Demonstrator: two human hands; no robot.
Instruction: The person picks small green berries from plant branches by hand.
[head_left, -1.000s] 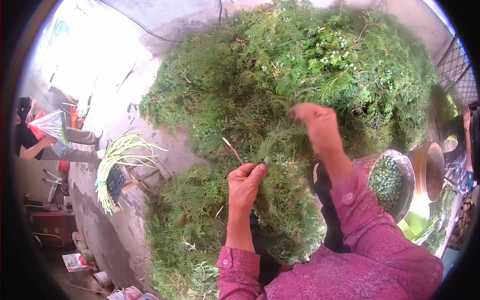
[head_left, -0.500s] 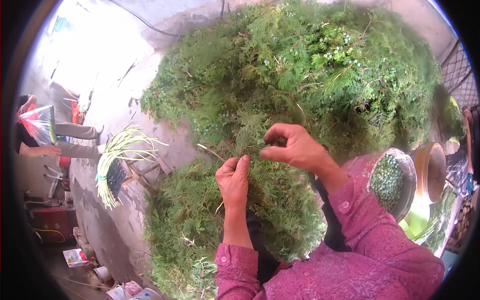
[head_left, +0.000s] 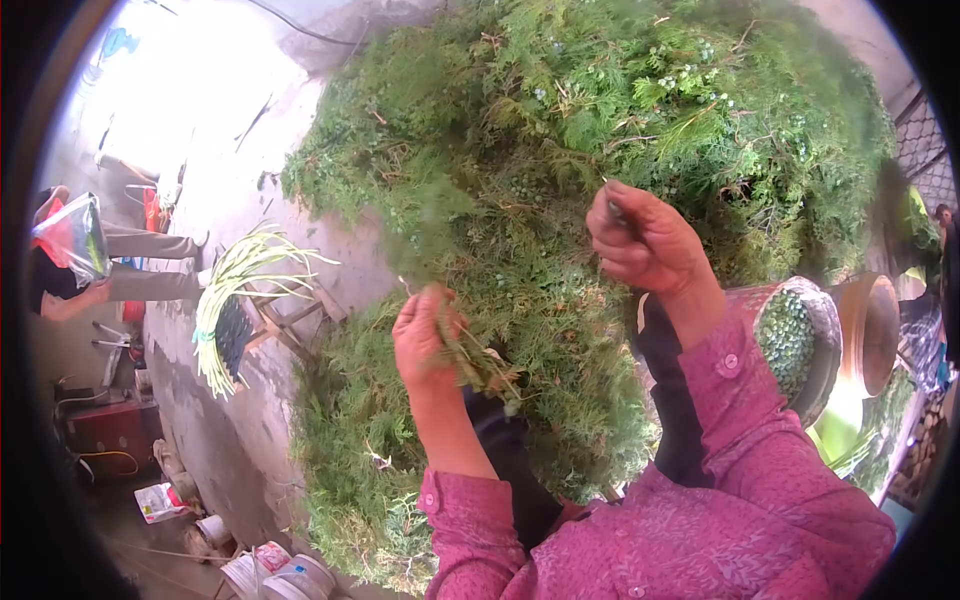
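My left hand (head_left: 425,335) is closed around an evergreen sprig (head_left: 480,365), which trails down and right from it, blurred by motion. My right hand (head_left: 645,240), up and to the right, has its fingers curled together. Something small and dark shows between them, but I cannot tell what it is. Behind and below both hands lie heaped evergreen branches (head_left: 560,140), dotted in places with small pale-green cones (head_left: 690,75). Close to my right forearm, a tilted bucket (head_left: 825,345) holds many such green cones (head_left: 783,345).
A second, brownish bucket (head_left: 880,335) stands beyond the first. To the left, a bundle of long green stalks (head_left: 215,310) rests on a wooden stool (head_left: 285,325). A person (head_left: 70,260) at far left carries a plastic bag (head_left: 80,240). White tubs (head_left: 300,580) sit at lower left.
My hands have moved apart: the right up and to the right with its fingers closing, the left slightly left. The sprig now hangs to the right of my left hand.
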